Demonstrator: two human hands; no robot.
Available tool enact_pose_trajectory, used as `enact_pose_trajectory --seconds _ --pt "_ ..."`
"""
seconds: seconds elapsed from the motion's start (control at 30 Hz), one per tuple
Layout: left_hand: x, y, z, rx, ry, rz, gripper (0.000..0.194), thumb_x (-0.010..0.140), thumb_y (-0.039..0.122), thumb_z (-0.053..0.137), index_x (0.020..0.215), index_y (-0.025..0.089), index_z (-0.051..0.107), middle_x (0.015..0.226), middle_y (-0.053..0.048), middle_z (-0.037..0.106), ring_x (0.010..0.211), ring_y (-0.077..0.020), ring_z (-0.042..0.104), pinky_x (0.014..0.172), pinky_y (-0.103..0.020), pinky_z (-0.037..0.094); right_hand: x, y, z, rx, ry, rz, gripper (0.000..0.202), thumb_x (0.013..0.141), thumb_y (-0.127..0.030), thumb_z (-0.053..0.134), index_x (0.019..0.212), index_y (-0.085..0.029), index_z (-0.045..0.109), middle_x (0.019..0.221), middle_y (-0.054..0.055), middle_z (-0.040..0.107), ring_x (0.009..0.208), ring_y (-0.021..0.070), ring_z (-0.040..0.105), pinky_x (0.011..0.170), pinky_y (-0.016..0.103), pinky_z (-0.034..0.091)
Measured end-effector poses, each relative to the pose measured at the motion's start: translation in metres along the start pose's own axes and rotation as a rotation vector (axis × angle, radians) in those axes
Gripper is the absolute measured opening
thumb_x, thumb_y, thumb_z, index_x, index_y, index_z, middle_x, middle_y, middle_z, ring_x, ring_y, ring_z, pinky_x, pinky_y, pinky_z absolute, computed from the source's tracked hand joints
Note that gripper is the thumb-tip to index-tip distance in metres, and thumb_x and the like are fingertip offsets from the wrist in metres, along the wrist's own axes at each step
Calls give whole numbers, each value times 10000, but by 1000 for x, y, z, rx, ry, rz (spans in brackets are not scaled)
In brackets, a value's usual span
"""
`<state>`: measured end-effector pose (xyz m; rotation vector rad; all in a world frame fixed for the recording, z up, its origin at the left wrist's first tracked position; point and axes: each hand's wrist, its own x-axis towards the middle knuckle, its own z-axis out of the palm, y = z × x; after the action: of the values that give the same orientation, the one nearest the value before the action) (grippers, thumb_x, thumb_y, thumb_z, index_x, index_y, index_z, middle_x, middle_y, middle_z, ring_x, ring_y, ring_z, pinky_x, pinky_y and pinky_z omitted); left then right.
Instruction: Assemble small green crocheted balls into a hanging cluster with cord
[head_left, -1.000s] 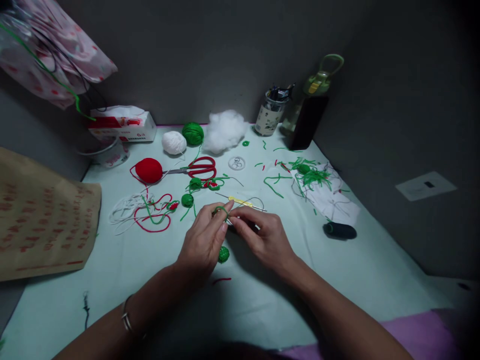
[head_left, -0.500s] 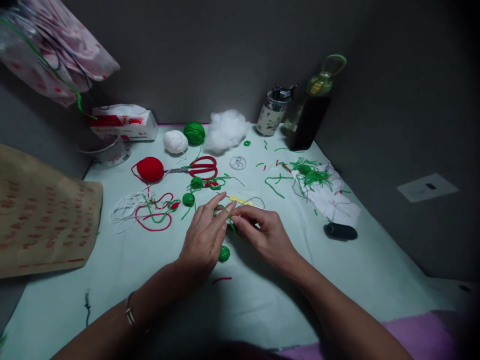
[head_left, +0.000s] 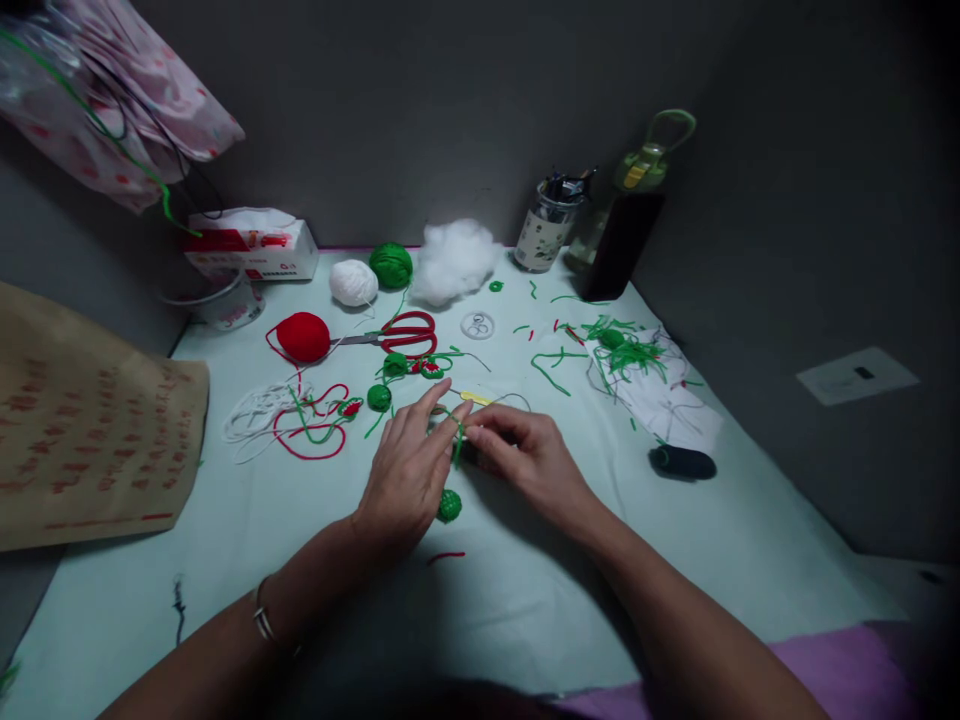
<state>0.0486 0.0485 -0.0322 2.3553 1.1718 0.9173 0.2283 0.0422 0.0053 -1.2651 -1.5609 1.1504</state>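
Observation:
My left hand has green yarn at its fingertips, with the index finger raised and a loose strand hanging down. From the other side, my right hand pinches close against that yarn; its fingers hide what lies between them. Just below my left hand, a green crocheted ball rests on the table. Behind the fingers lies a yellow-handled crochet hook, partly covered by my hands. A short red yarn piece is nearer to me.
Red-handled scissors, a red yarn ball and white stuffing lie farther back. Green yarn scraps are heaped at right. A pen cup and bottle stand behind; a paper bag is at left.
The green strand between my hands has swung and now hangs straighter down. My right fingers have shifted very slightly; both hands otherwise stay in place.

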Motion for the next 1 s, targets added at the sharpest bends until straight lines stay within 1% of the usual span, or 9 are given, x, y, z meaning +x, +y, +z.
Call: enact_pose_trajectory --seconds 0.1,0.27,0.4,0.5,0.57,0.67,0.77,0.87,1.0 --pt "0 -1 0 18 -10 -1 508 991 122 378 1470 252 487 1572 -144 399 1254 -286 495 1029 -478 415 1 2 0 26 3 15 202 932 -305 593 874 -159 720 667 -16 565 581 101 440 545 225 376" --pt "0 -2 -1 34 -19 -3 497 981 112 392 1445 232 524 1579 -149 398 1264 -297 486 1020 -477 414 2 4 0 107 -26 53 213 926 -331 612 862 -156 716 611 -36 501 539 93 391 498 220 331" --pt "4 -1 -6 16 -43 -2 423 985 122 404 1344 191 617 1550 -172 441 1247 -308 502 1008 -494 424 1 1 1 53 -48 25 181 927 -295 610 862 -158 710 619 -38 509 551 89 403 510 213 334" --pt "7 -1 -11 -72 -3 -32 345 979 147 452 1242 194 671 1483 -153 526 1275 -297 497 1052 -505 410 -1 0 1 -26 35 -11 175 935 -271 595 853 -160 703 655 -21 587 562 93 477 538 215 386" --pt "8 -1 -14 -187 51 -128 249 969 202 517 1131 217 705 1400 -123 600 1270 -283 519 1077 -504 403 -3 0 2 -109 90 -60 171 942 -250 585 851 -163 701 714 2 656 576 97 534 561 221 419" --pt "9 -1 -16 -445 98 -363 101 917 294 633 927 225 706 1306 -95 652 1236 -274 569 1086 -485 410 -5 2 5 -249 136 -200 147 947 -208 583 874 -173 706 764 21 714 600 107 593 589 233 453" --pt "10 0 -16 -696 75 -541 123 861 338 708 876 219 683 1349 -84 629 1196 -261 602 1055 -451 441 -6 6 8 -369 156 -362 135 954 -177 579 914 -178 708 821 44 752 688 133 662 643 251 497" --pt "11 2 -17 -816 47 -612 136 834 338 734 864 215 684 1382 -84 614 1167 -250 617 1024 -434 461 -7 8 9 -460 156 -436 158 973 -187 554 936 -185 707 842 57 763 740 157 695 679 280 532" --pt "14 4 -19 -892 72 -644 148 822 324 735 779 197 672 1321 -106 646 1221 -264 596 1069 -443 429 -8 10 11 -581 140 -488 215 1003 -213 508 931 -187 709 823 61 760 735 169 697 688 306 543"
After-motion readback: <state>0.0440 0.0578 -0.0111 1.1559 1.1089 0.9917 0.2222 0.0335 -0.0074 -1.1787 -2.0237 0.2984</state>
